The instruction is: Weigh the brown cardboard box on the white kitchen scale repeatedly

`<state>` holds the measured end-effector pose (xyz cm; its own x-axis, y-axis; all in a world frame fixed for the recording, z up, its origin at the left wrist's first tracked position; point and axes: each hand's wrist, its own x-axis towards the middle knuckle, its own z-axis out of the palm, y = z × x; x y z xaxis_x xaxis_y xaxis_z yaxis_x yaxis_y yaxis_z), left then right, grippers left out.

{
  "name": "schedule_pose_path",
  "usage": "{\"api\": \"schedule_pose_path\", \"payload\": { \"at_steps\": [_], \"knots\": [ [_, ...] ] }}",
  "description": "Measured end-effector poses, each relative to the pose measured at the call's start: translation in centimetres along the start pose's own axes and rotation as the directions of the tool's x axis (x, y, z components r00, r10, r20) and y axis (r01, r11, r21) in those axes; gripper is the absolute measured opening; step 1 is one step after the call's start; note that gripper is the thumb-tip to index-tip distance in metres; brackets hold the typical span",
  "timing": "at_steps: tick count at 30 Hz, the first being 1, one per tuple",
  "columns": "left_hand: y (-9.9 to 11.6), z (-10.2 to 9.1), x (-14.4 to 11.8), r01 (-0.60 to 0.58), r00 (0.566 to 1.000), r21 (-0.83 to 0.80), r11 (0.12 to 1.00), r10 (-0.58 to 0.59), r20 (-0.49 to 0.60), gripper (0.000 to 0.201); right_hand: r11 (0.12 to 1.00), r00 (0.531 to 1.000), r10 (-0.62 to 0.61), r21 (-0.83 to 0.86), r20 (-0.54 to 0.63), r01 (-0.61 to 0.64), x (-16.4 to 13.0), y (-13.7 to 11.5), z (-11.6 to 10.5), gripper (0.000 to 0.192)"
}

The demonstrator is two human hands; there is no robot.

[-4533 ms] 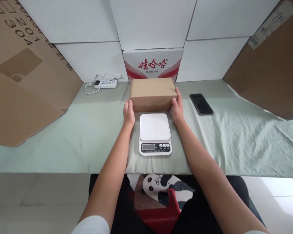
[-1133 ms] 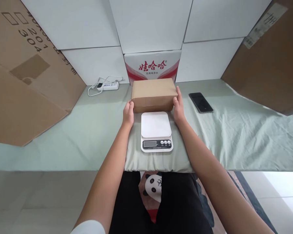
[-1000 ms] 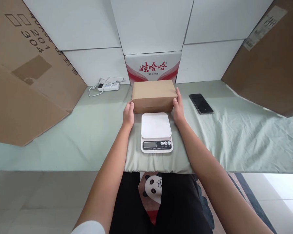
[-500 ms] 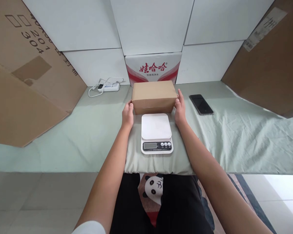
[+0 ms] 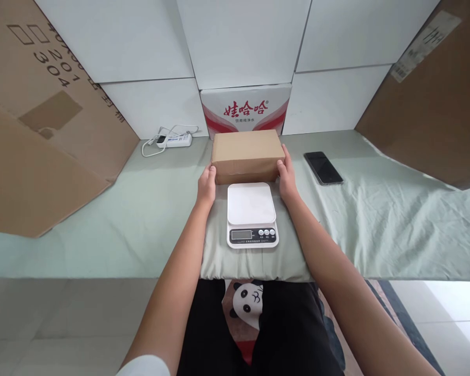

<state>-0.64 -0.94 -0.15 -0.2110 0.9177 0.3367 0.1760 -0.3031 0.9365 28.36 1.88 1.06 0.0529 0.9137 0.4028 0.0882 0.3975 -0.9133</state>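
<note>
A closed brown cardboard box (image 5: 247, 156) sits on the green cloth between my hands. My left hand (image 5: 207, 185) presses against its left end, thumb on the front corner. At the right end, my right hand (image 5: 286, 175) grips the box, with the thumb on the front face and fingers along the side. Just in front of the box lies a white kitchen scale (image 5: 251, 204) with a bare platform. Its small display looks blank, and round buttons sit beside it.
A black phone (image 5: 323, 167) lies to the right. At the back left is a white power strip (image 5: 174, 140) with its cable. A white-and-red printed carton (image 5: 246, 110) stands behind the box. Large cardboard pieces flank the table, left (image 5: 43, 156) and right (image 5: 434, 115).
My right thumb has shifted left onto the box's front face, and both hands have closed more snugly against its ends. The box has hardly moved.
</note>
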Motion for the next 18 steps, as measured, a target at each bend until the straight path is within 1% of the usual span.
{"api": "schedule_pose_path", "payload": {
  "at_steps": [3, 5, 9, 11, 15, 18],
  "knots": [
    [0.3, 0.1, -0.1, 0.064, 0.998, -0.025, 0.998, -0.065, -0.007, 0.083, 1.0, 1.0, 0.005, 0.005, -0.009, -0.005, -0.1, -0.4, 0.1, 0.111],
    [0.4, 0.1, -0.1, 0.06, 0.998, -0.032, 0.998, -0.06, -0.009, 0.083, 1.0, 1.0, -0.009, 0.004, -0.013, 0.009, -0.2, -0.5, 0.2, 0.111],
    [0.5, 0.1, -0.2, -0.018, 1.0, -0.03, 0.999, 0.018, -0.026, 0.083, 0.998, 0.998, -0.06, -0.019, -0.001, 0.06, -0.3, -0.6, 0.3, 0.109],
    [0.8, 0.0, -0.3, -0.06, 0.997, -0.022, 0.998, 0.059, -0.039, 0.084, 0.995, 0.996, -0.088, -0.039, 0.002, 0.088, -0.4, -0.9, 0.3, 0.111],
    [1.7, -0.3, -0.9, -0.14, 0.987, 0.027, 0.99, 0.142, -0.074, 0.087, 0.986, 0.989, -0.145, -0.079, 0.011, 0.145, -1.0, -2.0, 0.2, 0.11],
    [2.5, -0.5, -1.9, -0.17, 0.981, 0.054, 0.984, 0.174, -0.087, 0.087, 0.984, 0.987, -0.16, -0.072, 0.002, 0.16, -1.9, -3.1, 0.0, 0.109]
  ]
}}
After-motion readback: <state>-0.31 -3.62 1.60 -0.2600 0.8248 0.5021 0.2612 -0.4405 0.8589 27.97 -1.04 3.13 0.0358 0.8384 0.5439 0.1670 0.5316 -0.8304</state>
